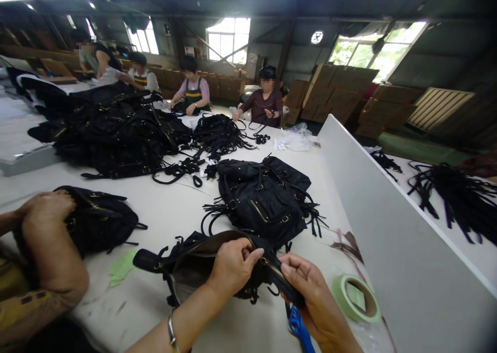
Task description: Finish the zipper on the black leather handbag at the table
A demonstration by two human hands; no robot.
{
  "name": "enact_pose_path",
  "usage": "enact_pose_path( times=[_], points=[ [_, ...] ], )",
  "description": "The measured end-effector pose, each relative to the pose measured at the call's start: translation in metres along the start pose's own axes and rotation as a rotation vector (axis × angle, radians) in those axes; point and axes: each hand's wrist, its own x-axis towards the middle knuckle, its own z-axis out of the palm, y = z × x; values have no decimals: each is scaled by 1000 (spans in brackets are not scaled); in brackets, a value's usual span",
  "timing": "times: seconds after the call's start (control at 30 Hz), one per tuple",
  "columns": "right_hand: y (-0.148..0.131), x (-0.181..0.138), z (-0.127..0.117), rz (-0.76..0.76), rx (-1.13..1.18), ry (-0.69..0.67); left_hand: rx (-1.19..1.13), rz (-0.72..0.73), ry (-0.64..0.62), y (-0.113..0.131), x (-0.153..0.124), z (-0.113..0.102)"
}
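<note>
A black bag (182,257) lies in front of me with its mouth spread and its grey-brown lining showing. My left hand (233,265) is closed in a pinch on the rim of the mouth, beside a brass zipper (275,271). On the other side, my right hand (310,291) grips the zippered end of the same bag, thumb on top and fingers partly hidden beneath. Just beyond it sits a second black bag (264,200) with fringe tassels and brass fittings. A blue-handled tool (298,328) lies by my right hand, its far end hidden.
A roll of pale green tape (356,298) lies at the right, near a grey divider (373,208). Green scraps (122,266) are on the white table. At left, a co-worker's arms (52,239) reach into another bag. A large heap of bags (116,125) and straps (221,133) lies farther back.
</note>
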Motion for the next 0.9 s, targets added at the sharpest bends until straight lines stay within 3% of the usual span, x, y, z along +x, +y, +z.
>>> enact_pose_path(
  times=[0.07,0.2,0.47,0.7,0.9],
  points=[
    [0,-2,2,-3,-35,-4,25,-30,-11,5,2,1],
    [-5,-9,6,10,-40,-19,124,57,-14,7,-2,-2],
    [-5,-25,17,72,39,-54,507,489,123,-8,-22,-13],
    [-9,-28,23,74,75,-22,288,351,106,2,-32,-31],
    [-2,-25,21,50,85,-34,254,611,227,-4,-37,-25]
  ],
)
